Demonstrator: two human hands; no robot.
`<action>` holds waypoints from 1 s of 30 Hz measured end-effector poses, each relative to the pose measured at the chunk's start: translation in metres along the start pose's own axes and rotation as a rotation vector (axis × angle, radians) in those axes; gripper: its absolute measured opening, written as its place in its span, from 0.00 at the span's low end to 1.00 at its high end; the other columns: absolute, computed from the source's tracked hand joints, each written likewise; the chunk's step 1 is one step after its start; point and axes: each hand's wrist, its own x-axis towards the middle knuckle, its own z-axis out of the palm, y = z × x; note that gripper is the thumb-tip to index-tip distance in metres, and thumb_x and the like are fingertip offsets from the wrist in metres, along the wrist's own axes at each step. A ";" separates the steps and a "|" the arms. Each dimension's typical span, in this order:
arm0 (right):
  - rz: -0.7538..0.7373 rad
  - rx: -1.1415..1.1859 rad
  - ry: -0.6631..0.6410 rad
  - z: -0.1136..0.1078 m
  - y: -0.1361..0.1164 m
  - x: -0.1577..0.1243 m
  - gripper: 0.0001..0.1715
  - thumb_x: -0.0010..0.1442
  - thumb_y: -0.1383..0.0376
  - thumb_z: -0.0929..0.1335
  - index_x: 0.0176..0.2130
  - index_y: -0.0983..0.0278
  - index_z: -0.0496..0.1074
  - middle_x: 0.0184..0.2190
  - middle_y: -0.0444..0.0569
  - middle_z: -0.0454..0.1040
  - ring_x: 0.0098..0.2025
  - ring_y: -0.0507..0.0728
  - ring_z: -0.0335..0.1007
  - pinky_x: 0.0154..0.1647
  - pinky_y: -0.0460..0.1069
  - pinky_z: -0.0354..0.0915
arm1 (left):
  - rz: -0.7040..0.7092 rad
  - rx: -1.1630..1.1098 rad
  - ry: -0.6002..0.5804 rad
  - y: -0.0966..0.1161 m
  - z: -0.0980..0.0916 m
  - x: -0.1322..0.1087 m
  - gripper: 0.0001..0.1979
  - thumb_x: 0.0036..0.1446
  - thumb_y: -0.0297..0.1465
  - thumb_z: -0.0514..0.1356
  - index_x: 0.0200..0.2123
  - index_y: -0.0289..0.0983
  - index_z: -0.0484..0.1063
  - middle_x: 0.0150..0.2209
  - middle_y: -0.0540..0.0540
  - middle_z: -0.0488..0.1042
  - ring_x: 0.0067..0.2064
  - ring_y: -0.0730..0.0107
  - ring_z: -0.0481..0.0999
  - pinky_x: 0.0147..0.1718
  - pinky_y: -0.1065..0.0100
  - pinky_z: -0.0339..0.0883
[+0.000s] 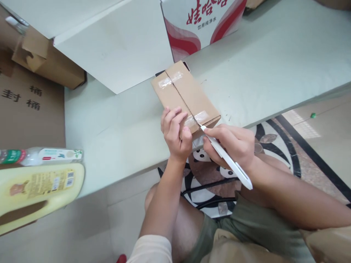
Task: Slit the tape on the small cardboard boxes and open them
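A small brown cardboard box [189,91] lies at a slant on the pale table, its near end at the table's front edge. Clear tape crosses its centre seam at the far and near ends. My left hand [177,133] rests on the near left corner of the box, fingers curled over the top. In my right hand [233,144] is a white utility knife [229,159], gripped like a pen. Its tip touches the seam at the near end, beside the near strip of tape. A dark object partly shows behind the box's far end.
White cartons [117,47] and a red-and-white water carton [203,29] stand behind the box. At left are brown cartons [30,109], a plastic bottle [55,156] and a yellow jug [41,190]. The table's front edge [128,171] runs just before my knees.
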 end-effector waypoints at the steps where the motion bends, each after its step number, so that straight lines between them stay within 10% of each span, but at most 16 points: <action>1: 0.004 -0.014 -0.006 -0.001 0.000 0.001 0.03 0.60 0.69 0.69 0.35 0.61 0.70 0.20 0.39 0.70 0.21 0.48 0.64 0.23 0.46 0.57 | 0.002 0.000 0.000 0.000 0.000 0.000 0.17 0.68 0.36 0.48 0.47 0.37 0.75 0.50 0.41 0.78 0.58 0.60 0.75 0.68 0.49 0.61; 30: 0.034 -0.026 -0.148 -0.011 -0.021 0.008 0.12 0.51 0.74 0.65 0.23 0.61 0.60 0.18 0.39 0.56 0.21 0.48 0.47 0.22 0.46 0.48 | -0.058 0.116 0.025 0.009 0.001 -0.005 0.17 0.64 0.33 0.48 0.46 0.37 0.74 0.50 0.40 0.79 0.61 0.54 0.74 0.65 0.48 0.61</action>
